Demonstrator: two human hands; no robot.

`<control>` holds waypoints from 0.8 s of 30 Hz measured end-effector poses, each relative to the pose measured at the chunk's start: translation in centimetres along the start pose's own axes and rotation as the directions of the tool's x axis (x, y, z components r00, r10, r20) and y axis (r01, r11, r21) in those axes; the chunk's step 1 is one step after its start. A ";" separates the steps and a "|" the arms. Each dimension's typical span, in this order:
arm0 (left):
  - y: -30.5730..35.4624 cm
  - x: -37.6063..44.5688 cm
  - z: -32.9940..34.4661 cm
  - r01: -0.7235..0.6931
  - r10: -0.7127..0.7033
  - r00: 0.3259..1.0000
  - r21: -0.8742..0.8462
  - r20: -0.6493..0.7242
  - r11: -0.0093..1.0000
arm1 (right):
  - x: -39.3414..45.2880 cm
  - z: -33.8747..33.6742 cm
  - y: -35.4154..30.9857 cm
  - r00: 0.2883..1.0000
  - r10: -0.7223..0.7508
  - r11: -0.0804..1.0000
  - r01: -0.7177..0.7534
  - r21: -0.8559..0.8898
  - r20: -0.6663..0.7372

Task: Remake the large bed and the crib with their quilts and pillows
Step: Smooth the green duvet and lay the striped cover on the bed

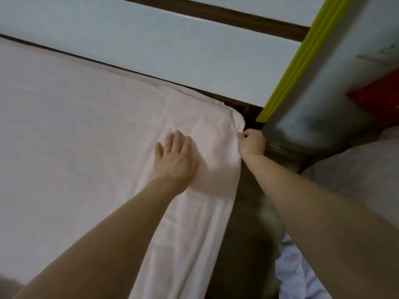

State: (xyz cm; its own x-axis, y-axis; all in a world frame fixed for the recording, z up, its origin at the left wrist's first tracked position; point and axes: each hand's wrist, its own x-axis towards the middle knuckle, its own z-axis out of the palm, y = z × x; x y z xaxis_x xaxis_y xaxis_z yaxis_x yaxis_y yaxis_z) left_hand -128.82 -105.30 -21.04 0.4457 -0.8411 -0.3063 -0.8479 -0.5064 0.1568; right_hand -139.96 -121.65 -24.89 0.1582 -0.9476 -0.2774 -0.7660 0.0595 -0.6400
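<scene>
**Desk:** What was in hand at the bed's far right corner?

**Photographer:** The pale pink sheet (90,134), which covered the large bed (246,244) from the left edge of view to its right edge, with a folded layer lying along that edge. The left hand (176,160) lay flat on it near the corner, fingers straight and slightly spread, pressing the cloth down. By my reading, that pinned the sheet while the other hand worked.

**Desk:** And the right hand?

**Photographer:** The right hand (251,142) was curled into a fist at the right edge of the bed, just short of the corner, thumb and fingers pinching the sheet's hem. It appeared placed to draw the corner taut or tuck it down the side; which, I cannot tell.

**Desk:** Anything holding anything?

**Photographer:** No box, basket or bin was visible. The bed carried only the sheet, no quilt or pillow on the part shown.

**Desk:** Beyond the bed?

**Photographer:** A white panelled headboard (151,46) with dark gaps ran along the head edge. A yellow-green padded strip (302,59) stood just past the corner, against a pale upright. Grey bedding (354,169) bulked to the right, well apart from the left hand; a patterned cloth (302,275) lay lower right.
</scene>
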 end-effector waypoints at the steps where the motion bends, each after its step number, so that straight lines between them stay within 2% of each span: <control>1: 0.3 0.5 0.1 0.011 -0.011 1.000 0.004 0.001 1.000 | 0.2 0.1 0.1 0.999 -0.011 0.999 0.009 -0.037 -0.035; 4: 1.1 0.9 -0.2 -0.005 0.005 0.999 -0.001 -0.034 1.000 | 0.6 -0.6 0.5 0.990 -0.045 0.990 0.026 -0.138 -0.134; 6: 1.4 1.1 -0.4 -0.065 0.065 0.997 0.008 -0.050 0.998 | 1.1 -1.0 1.1 0.986 0.000 0.992 -0.021 -0.124 -0.167; 10: 1.2 0.7 -0.1 -0.117 0.118 0.993 0.028 -0.010 0.993 | 1.6 -0.1 1.4 0.978 0.192 0.978 -0.184 0.101 -0.076; 12: 0.1 0.8 0.5 -0.077 0.077 0.997 0.053 -0.009 0.996 | 2.0 0.1 1.1 0.979 0.197 0.978 -0.191 0.086 -0.057; 14: -1.0 0.5 0.7 -0.073 0.073 0.997 0.037 0.000 0.997 | 1.9 0.3 1.0 0.981 0.162 0.987 -0.158 0.039 -0.106; 17: -2.8 -0.5 0.4 -0.193 0.184 0.976 -0.074 -0.120 0.978 | 0.1 1.1 0.3 0.964 0.167 0.985 -0.174 -0.019 -0.207; 18: -3.6 -0.7 0.2 -0.171 0.150 0.968 -0.087 -0.201 0.982 | -1.2 1.6 -0.2 0.955 0.136 0.985 -0.158 -0.065 -0.263; 19: -4.6 -0.7 0.0 -0.087 0.058 0.961 -0.097 -0.272 0.991 | -2.5 2.3 -1.1 0.952 0.022 0.991 -0.062 -0.119 -0.306; 20: -5.7 -0.9 0.0 0.039 -0.072 0.952 -0.116 -0.296 0.992 | -4.3 3.1 -2.2 0.939 -0.180 0.976 0.133 -0.175 -0.291; 21: -6.5 -1.1 0.0 0.167 -0.201 0.939 -0.140 -0.279 0.976 | -6.0 4.1 -3.2 0.894 -0.409 0.902 0.367 -0.228 -0.180; 22: -7.1 -1.5 0.3 0.266 -0.298 0.925 -0.157 -0.235 0.951 | -7.5 5.1 -3.9 0.799 -0.601 0.772 0.578 -0.264 -0.009; 23: -7.4 -2.0 0.7 0.317 -0.344 0.920 -0.159 -0.190 0.935 | -8.4 6.1 -3.7 0.693 -0.703 0.636 0.713 -0.294 0.160; 24: -7.0 -2.6 1.2 0.322 -0.343 0.928 -0.151 -0.147 0.935 | -8.4 6.5 -2.8 0.649 -0.717 0.566 0.756 -0.329 0.255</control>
State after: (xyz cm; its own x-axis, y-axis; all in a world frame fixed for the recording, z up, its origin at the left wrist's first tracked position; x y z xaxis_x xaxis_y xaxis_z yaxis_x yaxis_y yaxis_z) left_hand -124.35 -99.30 -22.43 0.7464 -0.6347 -0.2000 -0.6061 -0.7725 0.1897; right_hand -135.08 -111.80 -25.44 0.8108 -0.5773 0.0965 -0.5193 -0.7856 -0.3365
